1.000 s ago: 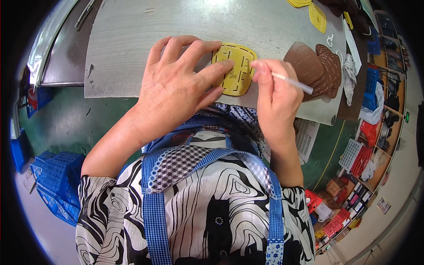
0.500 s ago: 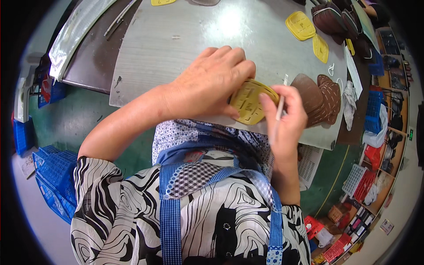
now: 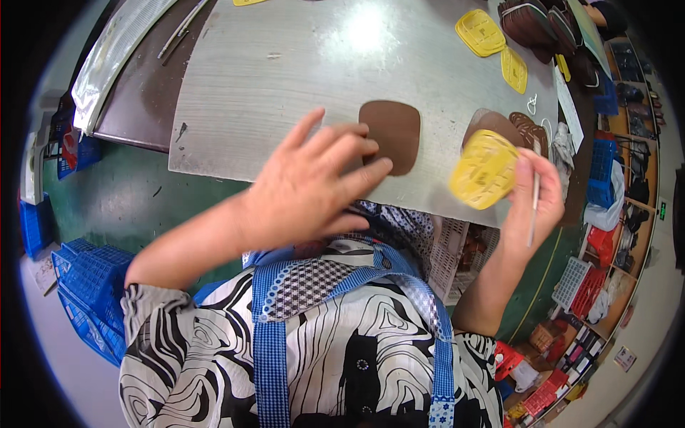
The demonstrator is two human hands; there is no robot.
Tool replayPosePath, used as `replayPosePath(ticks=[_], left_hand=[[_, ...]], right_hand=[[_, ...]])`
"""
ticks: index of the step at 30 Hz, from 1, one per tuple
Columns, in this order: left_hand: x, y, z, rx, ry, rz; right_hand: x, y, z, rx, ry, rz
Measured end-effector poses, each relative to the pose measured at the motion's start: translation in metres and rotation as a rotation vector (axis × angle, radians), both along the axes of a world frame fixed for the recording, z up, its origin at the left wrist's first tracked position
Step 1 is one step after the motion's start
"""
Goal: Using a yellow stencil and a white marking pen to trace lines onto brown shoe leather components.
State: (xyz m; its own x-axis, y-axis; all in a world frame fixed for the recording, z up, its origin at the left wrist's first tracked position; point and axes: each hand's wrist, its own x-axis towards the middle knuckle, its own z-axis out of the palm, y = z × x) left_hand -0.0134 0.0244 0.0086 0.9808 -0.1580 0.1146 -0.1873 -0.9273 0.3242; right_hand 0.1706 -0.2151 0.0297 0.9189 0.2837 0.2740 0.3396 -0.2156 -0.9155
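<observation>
The brown panel point(image 3: 399, 143) lies flat on the counter point(image 3: 271, 93), toward the near edge. The left hand point(image 3: 314, 182) is at the panel's left edge, grip apart, fingers spread; contact cannot be confirmed. On the right, the right hand point(image 3: 541, 196) has its grip clamped on the yellow template point(image 3: 485, 171) and also carries a slim white stick point(image 3: 534, 210). Slotted brown pieces point(image 3: 526, 128) lie just beyond the template. Other yellow pieces point(image 3: 480, 33) lie at the far right.
</observation>
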Motion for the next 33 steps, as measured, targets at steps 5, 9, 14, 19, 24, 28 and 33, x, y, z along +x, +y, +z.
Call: replayPosePath(ticks=[5, 9, 14, 19, 24, 28, 33], left_hand=[[-0.003, -0.012, -0.008, -0.227, -0.346, 0.203], [0.004, -0.008, -0.01, -0.261, -0.36, 0.269], [0.009, -0.014, -0.01, -0.188, -0.277, 0.348], [0.01, -0.016, -0.011, -0.151, -0.252, 0.371], [0.01, -0.016, -0.011, -0.148, -0.208, 0.378], [0.012, -0.017, -0.011, -0.117, -0.247, 0.381], [0.011, -0.019, -0.01, -0.089, -0.196, 0.391]], right_hand=[[-0.013, 0.046, -0.015, -0.099, 0.086, 0.346], [-0.011, 0.069, -0.02, -0.201, 0.091, 0.4], [-0.007, 0.081, -0.025, -0.3, -0.035, 0.403], [-0.007, 0.084, -0.021, -0.347, -0.12, 0.398], [-0.01, 0.084, -0.018, -0.471, -0.22, 0.409], [-0.006, 0.08, -0.019, -0.603, -0.594, 0.417], [-0.013, 0.072, 0.002, -0.119, 0.099, 0.408]])
